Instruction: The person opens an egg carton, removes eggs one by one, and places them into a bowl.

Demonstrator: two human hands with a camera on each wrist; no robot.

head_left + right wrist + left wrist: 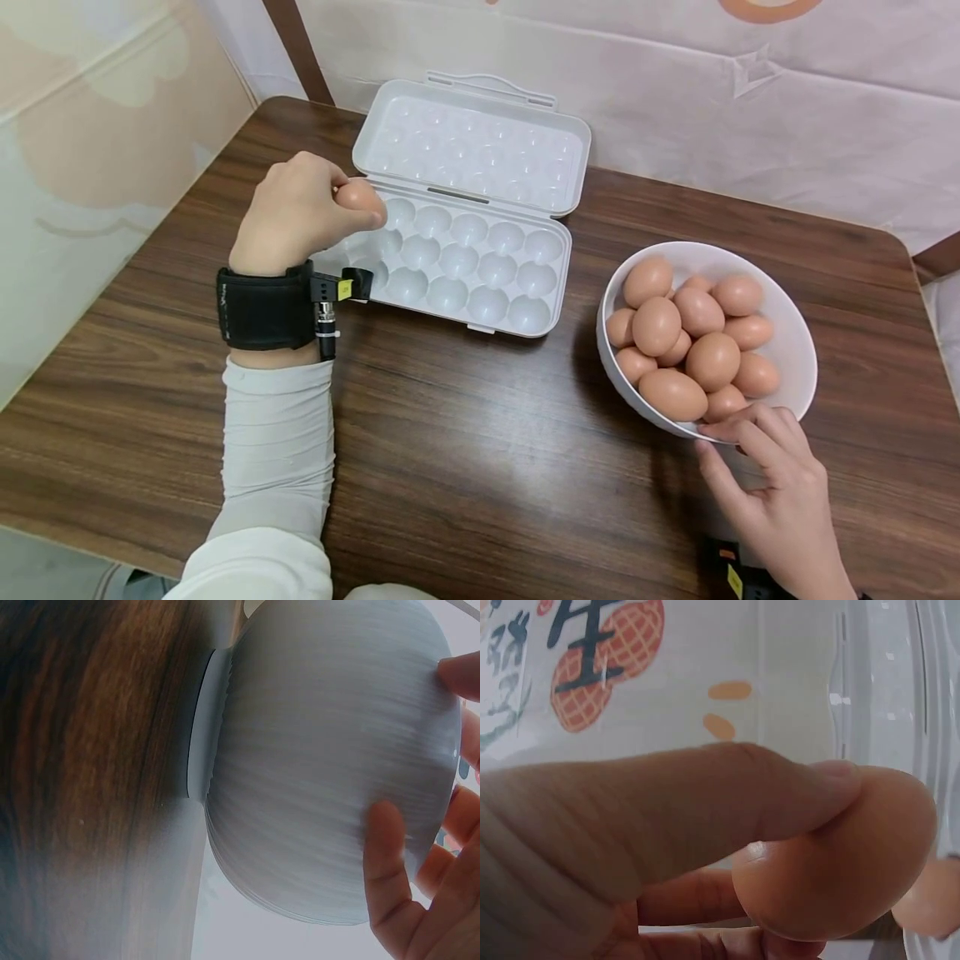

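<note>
My left hand (300, 212) grips a brown egg (358, 198) between thumb and fingers over the left end of an open white egg tray (468, 321). The left wrist view shows the same egg (840, 862) held by the thumb (705, 802). All visible cups of the tray hold nothing. A white bowl (795, 333) with several brown eggs (693, 333) stands at the right. My right hand (765, 475) holds the bowl's near rim, fingers curled over the edge and thumb on the outside wall. In the right wrist view the fingers (390, 862) press on the bowl (322, 757).
The tray's lid (472, 142) lies open flat toward the far wall. Everything stands on a dark wooden table (480, 467) with rounded corners. A pale cloth backdrop (750, 100) hangs behind, and a wall panel runs along the left.
</note>
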